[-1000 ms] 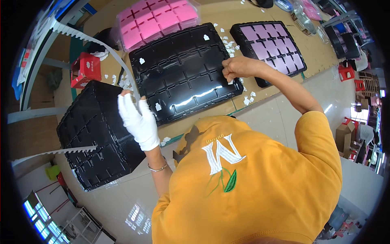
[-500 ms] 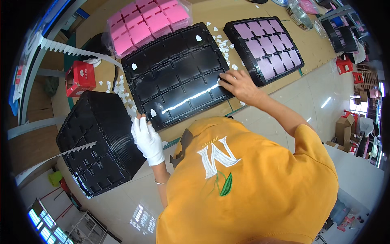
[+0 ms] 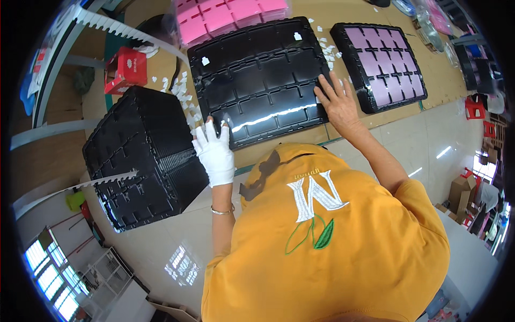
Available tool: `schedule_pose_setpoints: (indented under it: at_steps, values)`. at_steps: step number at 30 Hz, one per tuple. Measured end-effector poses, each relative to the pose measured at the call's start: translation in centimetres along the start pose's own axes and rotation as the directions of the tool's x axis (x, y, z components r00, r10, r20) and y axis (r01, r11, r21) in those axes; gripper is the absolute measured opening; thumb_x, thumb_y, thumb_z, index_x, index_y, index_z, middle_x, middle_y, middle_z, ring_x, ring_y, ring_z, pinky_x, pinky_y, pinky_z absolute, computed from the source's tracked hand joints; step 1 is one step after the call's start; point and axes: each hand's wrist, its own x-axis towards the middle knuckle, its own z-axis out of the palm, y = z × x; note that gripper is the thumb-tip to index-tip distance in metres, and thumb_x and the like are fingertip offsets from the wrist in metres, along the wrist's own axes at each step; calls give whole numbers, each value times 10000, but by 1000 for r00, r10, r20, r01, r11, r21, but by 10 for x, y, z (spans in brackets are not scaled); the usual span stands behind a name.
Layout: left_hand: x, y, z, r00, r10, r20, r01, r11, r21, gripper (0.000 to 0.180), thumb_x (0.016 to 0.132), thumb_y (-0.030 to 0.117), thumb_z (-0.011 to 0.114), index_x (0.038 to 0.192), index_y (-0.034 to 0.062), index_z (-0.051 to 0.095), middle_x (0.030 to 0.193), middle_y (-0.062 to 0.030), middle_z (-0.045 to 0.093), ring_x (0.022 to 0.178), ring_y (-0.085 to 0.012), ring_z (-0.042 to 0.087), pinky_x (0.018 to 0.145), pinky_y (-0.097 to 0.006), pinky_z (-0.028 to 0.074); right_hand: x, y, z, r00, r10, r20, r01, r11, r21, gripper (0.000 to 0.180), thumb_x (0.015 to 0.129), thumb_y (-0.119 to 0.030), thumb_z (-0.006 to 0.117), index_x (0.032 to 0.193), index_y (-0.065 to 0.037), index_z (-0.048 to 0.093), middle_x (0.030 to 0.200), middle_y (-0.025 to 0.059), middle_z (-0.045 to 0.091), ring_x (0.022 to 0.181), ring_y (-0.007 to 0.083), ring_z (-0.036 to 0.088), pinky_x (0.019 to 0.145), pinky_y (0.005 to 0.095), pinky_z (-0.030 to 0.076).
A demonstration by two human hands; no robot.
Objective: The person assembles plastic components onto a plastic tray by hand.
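Stack of black moulded trays (image 3: 142,155) is seen farthest to the left, standing just outside the left hand (image 3: 215,153) and tilted toward the floor edge. Left hand is covered by a white glove; its fingers are spread slightly and laid over the near left corner of the black compartment tray (image 3: 257,80), thumb side on the tray rim. Whether the corner is actually pinched cannot be told; no clamping is visible from above. A thin bracelet (image 3: 221,211) is worn at the wrist behind this hand. Small white pieces (image 3: 185,96) are scattered on the brown work surface (image 3: 161,64) just beyond the gloved fingers, and a red box (image 3: 126,70) lies farther out, past them. Black compartment tray is lying flat between the two hands, glossy, with a few white pieces in its far cells. Right hand (image 3: 339,102) is bare, fingers splayed and pressed flat on the tray's near right edge, nothing enclosed. Just outside this hand a black tray with lilac inserts (image 3: 383,64) is placed, close beside the central tray. A pink tray (image 3: 230,19) is located beyond both hands, at the far edge.
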Motion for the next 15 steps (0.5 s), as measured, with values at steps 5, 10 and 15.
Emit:
schedule_pose_setpoints:
  at_steps: [5,10,15]
  values:
    - [7,-2,2,1000,21,2,-21,999,46,398,764,40,516,1131,162,610,1350,-114,426,1189,-365,408,1012,-535,293,-7,-5,-10,1000,2,-4,-2,1000,-5,432,771,-68,553,1201,-101,575,1418,126,349,1363,350,208,1076,526,188]
    - [17,-2,9,998,-58,22,56,996,64,406,786,76,482,1176,150,568,1350,-121,424,1204,-370,396,1024,-528,284,-15,-6,-12,999,22,-25,-21,999,37,451,721,-22,587,1157,-135,610,1387,137,383,1339,363,255,1064,519,226]
    - [14,-6,2,1000,-4,29,5,999,-34,313,755,74,548,1056,106,626,1294,-128,462,1167,-361,418,979,-521,334,-1,3,-16,985,67,-158,-53,994,95,336,747,-10,563,1046,-132,658,1232,108,527,1206,324,437,986,461,356]
